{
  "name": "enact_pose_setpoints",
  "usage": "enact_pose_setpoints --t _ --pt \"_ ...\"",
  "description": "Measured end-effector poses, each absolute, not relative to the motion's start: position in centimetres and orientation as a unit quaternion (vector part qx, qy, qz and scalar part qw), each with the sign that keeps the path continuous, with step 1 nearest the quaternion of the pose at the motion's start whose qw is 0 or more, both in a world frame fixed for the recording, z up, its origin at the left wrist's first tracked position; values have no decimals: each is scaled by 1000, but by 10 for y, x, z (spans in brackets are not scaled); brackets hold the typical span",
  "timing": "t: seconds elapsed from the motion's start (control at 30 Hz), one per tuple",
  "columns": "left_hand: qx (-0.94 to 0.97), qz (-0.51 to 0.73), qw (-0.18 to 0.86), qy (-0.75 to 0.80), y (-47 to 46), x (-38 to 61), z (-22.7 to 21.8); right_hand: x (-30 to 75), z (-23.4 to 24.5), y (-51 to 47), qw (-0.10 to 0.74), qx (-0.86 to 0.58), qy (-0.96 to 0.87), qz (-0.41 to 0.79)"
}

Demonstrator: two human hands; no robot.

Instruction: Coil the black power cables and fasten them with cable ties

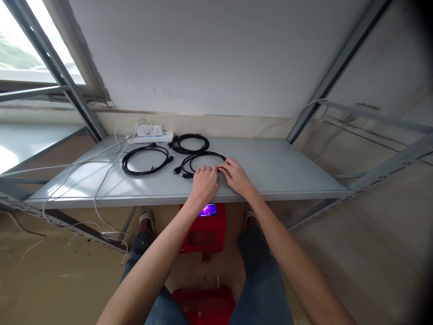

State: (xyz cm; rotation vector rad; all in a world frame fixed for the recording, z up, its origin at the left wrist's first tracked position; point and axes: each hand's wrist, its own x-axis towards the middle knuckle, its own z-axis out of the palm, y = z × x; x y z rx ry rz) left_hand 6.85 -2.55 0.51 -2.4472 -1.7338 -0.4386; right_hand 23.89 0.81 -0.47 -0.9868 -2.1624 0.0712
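Three black coiled cables lie on a grey shelf point(287, 167). My left hand point(204, 182) rests with fingers curled on the near side of the nearest coil point(203, 159), whose plug ends point left. My right hand point(236, 174) lies beside it, fingers bent onto the same coil's right side. A larger coil point(146, 159) lies to the left and a smaller coil point(190, 143) sits behind.
A white power strip point(150, 134) with plugs sits at the shelf's back left, white cords point(101, 180) trailing off the front left edge. Under the shelf stands a red stool point(203, 230) with a lit phone point(208, 210) on it. Metal frame posts rise at both sides.
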Motion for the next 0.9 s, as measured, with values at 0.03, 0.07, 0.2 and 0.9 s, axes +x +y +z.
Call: enact_pose_setpoints --t 0.03,0.07,0.2,0.9 --pt "-806 -149 54 -570 -25 69 5 239 -5 8 368 -384 -846 24" --pt "-805 -155 53 -570 -24 69 4 240 -5 7 363 -384 -849 19" --pt "-805 -168 37 -567 -24 69 5 242 -8 9 348 -383 -856 12" --pt "-835 -136 42 -531 -24 61 5 244 -9 11 323 -386 -864 8"
